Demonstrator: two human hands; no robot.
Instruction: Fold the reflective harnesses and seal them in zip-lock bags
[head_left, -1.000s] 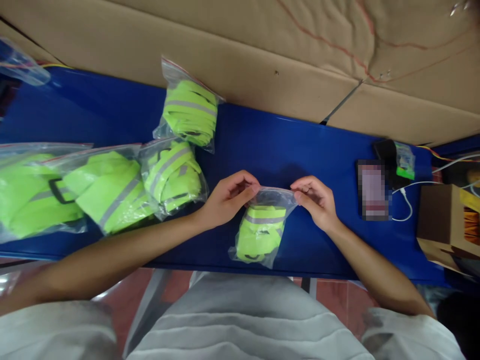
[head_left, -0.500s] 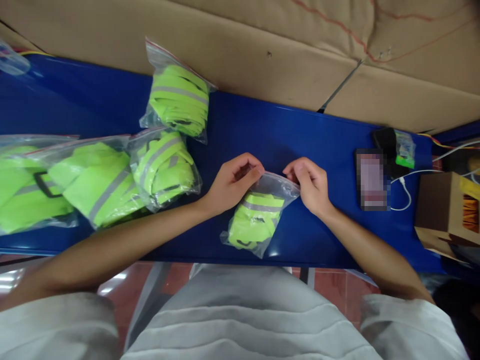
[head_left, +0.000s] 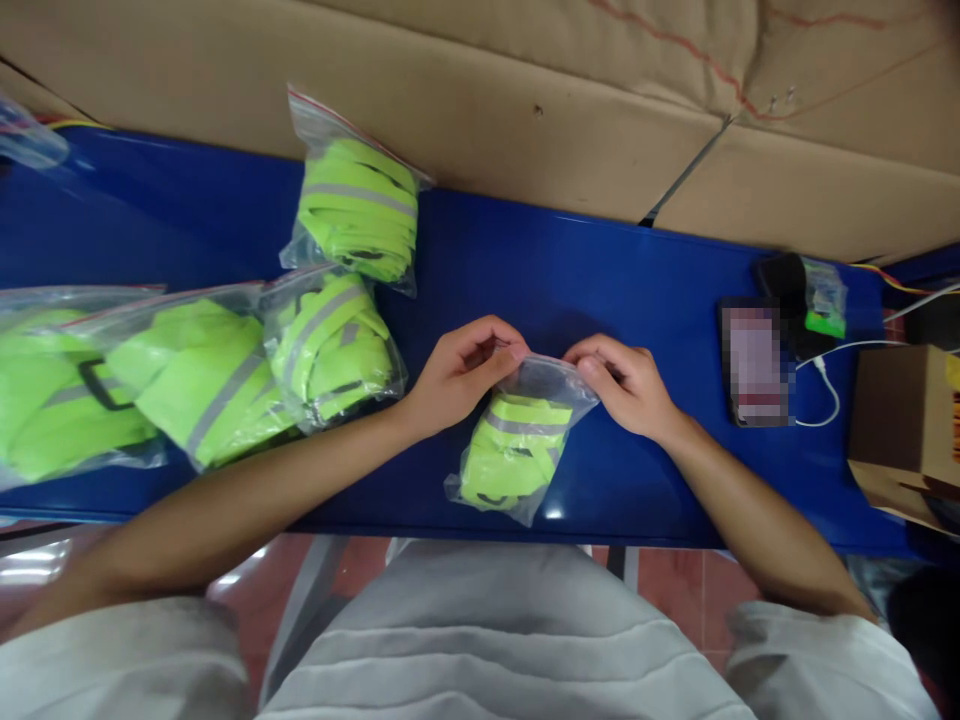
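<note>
Closer in comes the right hand along the clear bag's top edge, nearer the left hand than a second ago! Beneath stretches the blue counter; four bagged neon bundles sit from nine to eleven o'clock of that bag, a cardboard box around three. The bag, neon bundle inside, is over the counter's near side, both hands pinching its top. Phone, half past two!
</note>
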